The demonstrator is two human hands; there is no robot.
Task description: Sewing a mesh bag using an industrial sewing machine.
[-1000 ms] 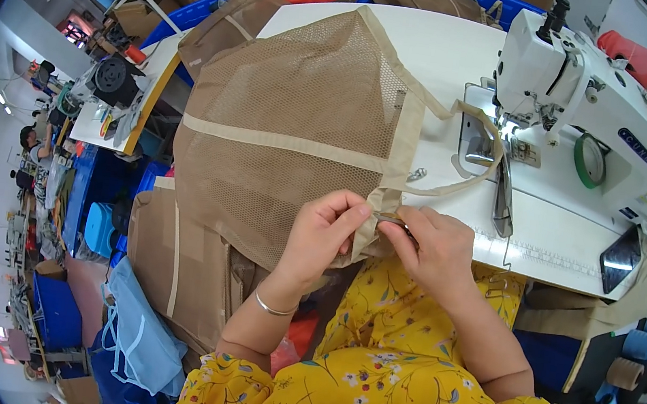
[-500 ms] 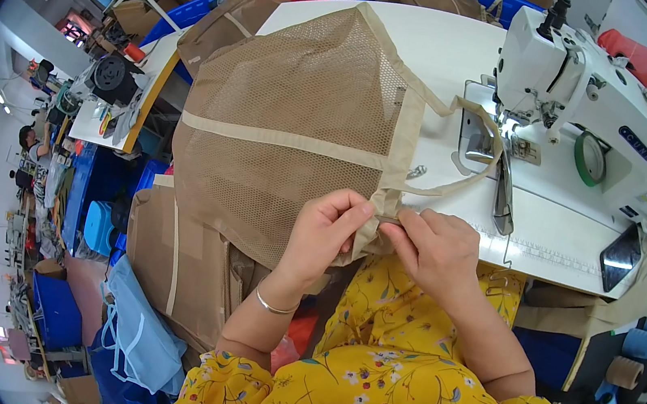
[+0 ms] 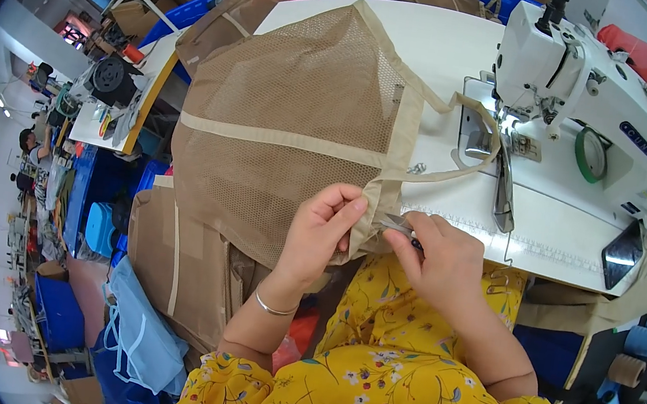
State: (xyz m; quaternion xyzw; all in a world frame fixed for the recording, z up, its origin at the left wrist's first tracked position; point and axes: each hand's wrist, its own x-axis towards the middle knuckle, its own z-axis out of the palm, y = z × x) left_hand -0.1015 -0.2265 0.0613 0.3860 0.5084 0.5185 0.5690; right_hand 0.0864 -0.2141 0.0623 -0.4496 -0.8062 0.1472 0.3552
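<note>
A brown mesh bag with beige binding lies spread over the left part of the white table, its strap looping toward the sewing machine. Between thumb and fingers, my left hand pinches the bag's bound edge near the table's front. My right hand is closed around small metal thread snips, their blades pointing left at the binding beside my left fingers. Whether the blades touch the cloth I cannot tell.
A white sewing machine stands at the right, with a metal guide plate and a dark phone near it. More brown bags hang at the left. Thread cones sit at lower right.
My right hand has drawn slightly right, off the binding, and the snips' blades now show in it. My left hand keeps its pinch on the edge.
</note>
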